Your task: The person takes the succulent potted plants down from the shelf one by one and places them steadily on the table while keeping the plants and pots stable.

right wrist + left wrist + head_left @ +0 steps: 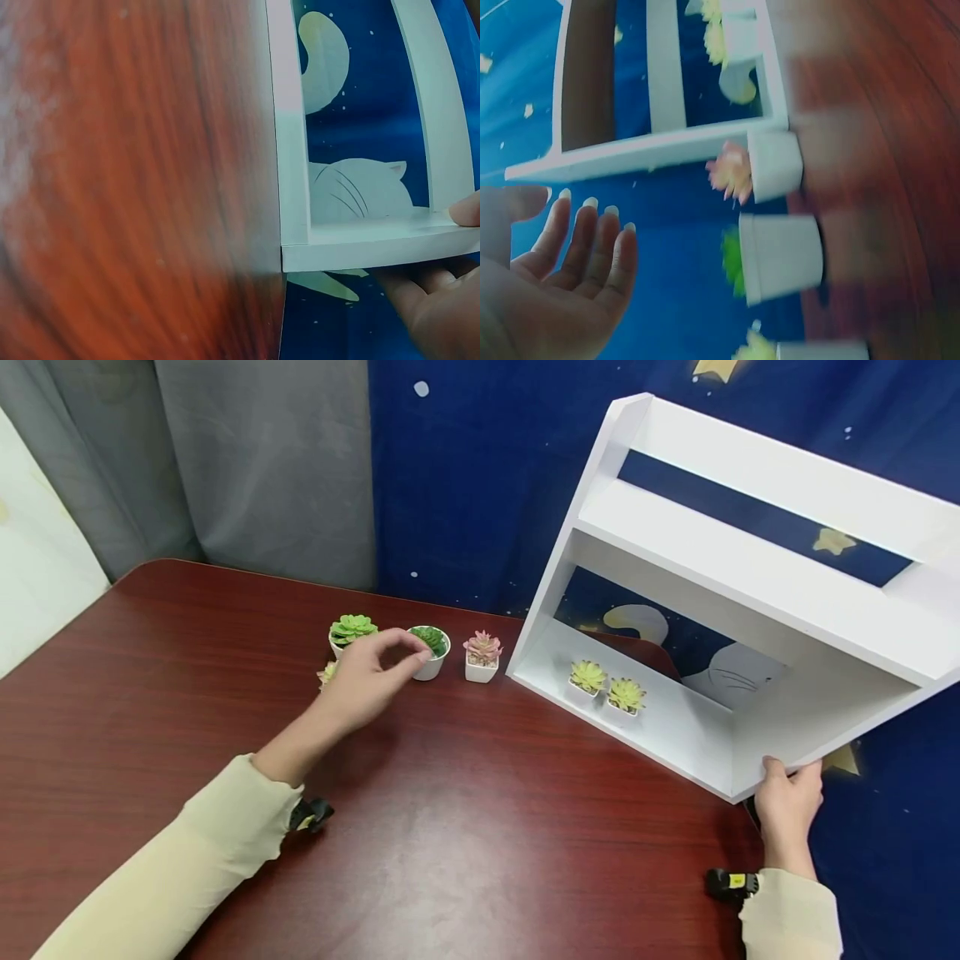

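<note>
My left hand (362, 683) is raised over the potted plants with its fingers loosely curved and nothing in them; the left wrist view shows the bare palm. Near it stand a dark green succulent (429, 652) in a round white pot, a bright green succulent (352, 629) and a partly hidden yellow plant (326, 675). A pink succulent (482, 657) in a white pot stands further right, beside the white shelf (757, 585). My right hand (789, 806) grips the shelf's right side panel, thumb inside and fingers outside. Two yellow-green succulents (587, 677) sit on the lower shelf board.
The reddish-brown table (480, 827) spreads out in front of the plants and shelf. Behind it hang a dark blue curtain (465, 485) with stars and a grey curtain (270, 468). The shelf stands at an angle on the table's right side.
</note>
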Available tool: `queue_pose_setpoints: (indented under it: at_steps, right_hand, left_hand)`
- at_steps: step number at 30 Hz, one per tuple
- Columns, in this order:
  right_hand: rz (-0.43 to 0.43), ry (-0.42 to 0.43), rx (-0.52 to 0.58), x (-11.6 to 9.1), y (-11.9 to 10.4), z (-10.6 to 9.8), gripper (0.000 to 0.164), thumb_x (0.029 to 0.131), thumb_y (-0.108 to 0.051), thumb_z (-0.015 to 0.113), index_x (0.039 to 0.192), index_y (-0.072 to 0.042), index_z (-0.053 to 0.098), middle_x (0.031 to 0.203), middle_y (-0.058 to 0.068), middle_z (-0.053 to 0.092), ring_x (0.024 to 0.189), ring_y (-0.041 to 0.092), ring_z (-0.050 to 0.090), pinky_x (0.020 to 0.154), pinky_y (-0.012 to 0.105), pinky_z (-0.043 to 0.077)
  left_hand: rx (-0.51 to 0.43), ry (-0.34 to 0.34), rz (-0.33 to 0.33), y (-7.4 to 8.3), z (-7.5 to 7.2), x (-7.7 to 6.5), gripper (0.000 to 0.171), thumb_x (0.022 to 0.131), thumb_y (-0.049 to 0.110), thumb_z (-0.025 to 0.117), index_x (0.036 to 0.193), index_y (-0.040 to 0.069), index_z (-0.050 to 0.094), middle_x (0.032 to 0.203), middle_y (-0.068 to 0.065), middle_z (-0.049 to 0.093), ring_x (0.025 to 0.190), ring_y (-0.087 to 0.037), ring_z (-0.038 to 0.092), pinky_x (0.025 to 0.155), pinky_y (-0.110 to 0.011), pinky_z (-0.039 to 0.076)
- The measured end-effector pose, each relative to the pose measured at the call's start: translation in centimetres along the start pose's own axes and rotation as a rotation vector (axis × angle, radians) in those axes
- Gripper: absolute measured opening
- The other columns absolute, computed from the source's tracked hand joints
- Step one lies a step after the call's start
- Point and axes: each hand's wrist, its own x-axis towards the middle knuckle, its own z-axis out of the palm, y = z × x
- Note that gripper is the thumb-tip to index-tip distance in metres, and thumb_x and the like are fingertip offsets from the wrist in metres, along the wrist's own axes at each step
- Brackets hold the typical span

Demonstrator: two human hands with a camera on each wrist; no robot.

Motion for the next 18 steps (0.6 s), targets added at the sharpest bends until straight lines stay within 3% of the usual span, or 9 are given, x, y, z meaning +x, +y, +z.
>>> queue_pose_setpoints:
  at_steps: [5, 12, 18]
  right_hand:
    - [-0.014, 0.01, -0.005, -0.1, -0.1, 0.1, 0.051, 0.098, -0.019, 0.046, 0.147, -0.003, 0.039, 0.15, 0.028, 0.048, 0.137, 0.047, 0.044, 0.117, 0.054, 0.033]
    - [-0.019, 0.016, -0.017, -0.3, -0.1, 0.0, 0.051, 0.098, -0.019, 0.046, 0.145, -0.001, 0.04, 0.149, 0.029, 0.049, 0.136, 0.049, 0.044, 0.115, 0.057, 0.033]
    - [-0.002, 0.017, -0.007, -0.1, 0.2, 0.2, 0.053, 0.099, -0.022, 0.044, 0.149, -0.004, 0.038, 0.151, 0.027, 0.047, 0.138, 0.049, 0.042, 0.116, 0.058, 0.031]
  left_hand:
    - [-0.057, -0.094, -0.019, 0.3, 3.3, 0.9, 0.02, 0.095, 0.024, 0.07, 0.109, 0.01, 0.072, 0.108, -0.007, 0.074, 0.09, -0.021, 0.072, 0.081, -0.035, 0.058]
    - [-0.163, -0.211, -0.024, 0.2, 8.3, 2.4, 0.029, 0.091, 0.019, 0.074, 0.115, 0.003, 0.069, 0.108, -0.012, 0.076, 0.099, -0.024, 0.074, 0.093, -0.039, 0.058]
    - [-0.195, -0.252, -0.048, 0.5, 12.2, 4.0, 0.039, 0.09, 0.02, 0.075, 0.123, 0.003, 0.065, 0.114, -0.015, 0.074, 0.106, -0.026, 0.073, 0.094, -0.037, 0.058]
